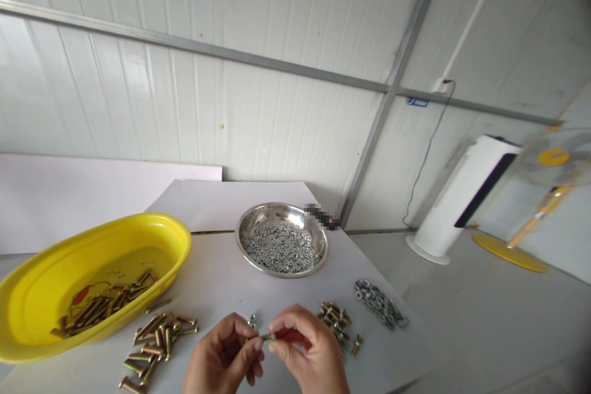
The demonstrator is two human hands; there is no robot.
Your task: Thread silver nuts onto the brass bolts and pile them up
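Between my two hands, low in the middle of the head view, lies a brass-coloured bolt (265,338), held roughly level. My left hand (226,354) is closed in a pinch around its left part, and the fingers hide that end. The thumb and forefinger of my right hand (308,348) close at the bolt's other end on what looks like a small silvery nut (273,337), mostly covered. Just beyond the fingertips a few loose nuts (252,320) rest on the white table (212,283). Right of my right hand is a pile of bolts with silvery nuts on them (336,320).
A yellow tub (161,228) with bolts stands at the left, and loose bolts (154,338) lie before it. Behind my hands is a steel bowl (244,246) full of nuts. Grey washers or rings (378,301) lie near the table's right edge. A fan (538,221) stands beyond.
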